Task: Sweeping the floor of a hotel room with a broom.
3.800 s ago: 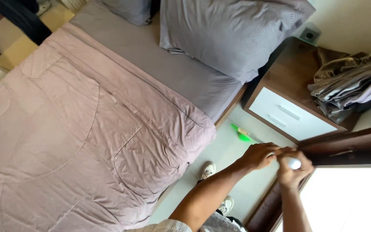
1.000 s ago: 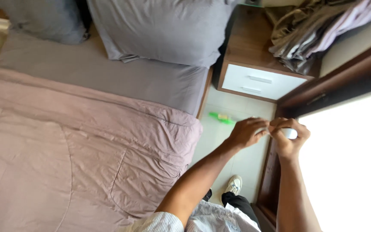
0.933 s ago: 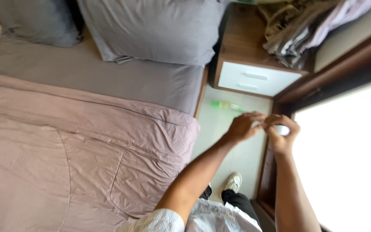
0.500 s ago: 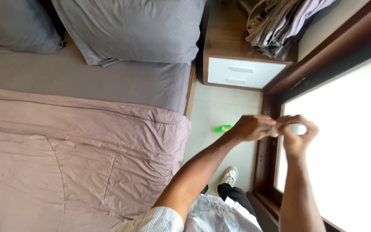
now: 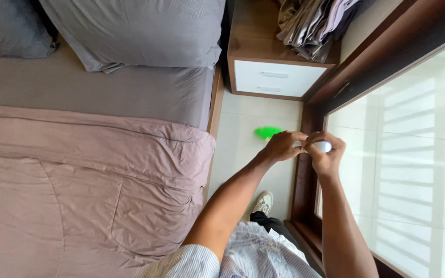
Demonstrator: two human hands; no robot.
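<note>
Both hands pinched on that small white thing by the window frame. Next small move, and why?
Probably a short twist or pull by the left hand while the right hand holds the small white object steady. Both hands meet on it, fingertips pinching one end, at the dark wooden window frame. What the object is cannot be told.

Small white object (image 5: 324, 146) mostly hidden inside right hand (image 5: 325, 154) and left hand (image 5: 283, 146); kind can't be told. Green thing (image 5: 267, 133) on floor blurred, partly behind left hand's fingers. Pillow (image 5: 140, 31), folded cloths (image 5: 312, 23) and bed cover (image 5: 78, 195) cut off by frame edges. Shoe (image 5: 263, 202) partly hidden behind left forearm.
</note>
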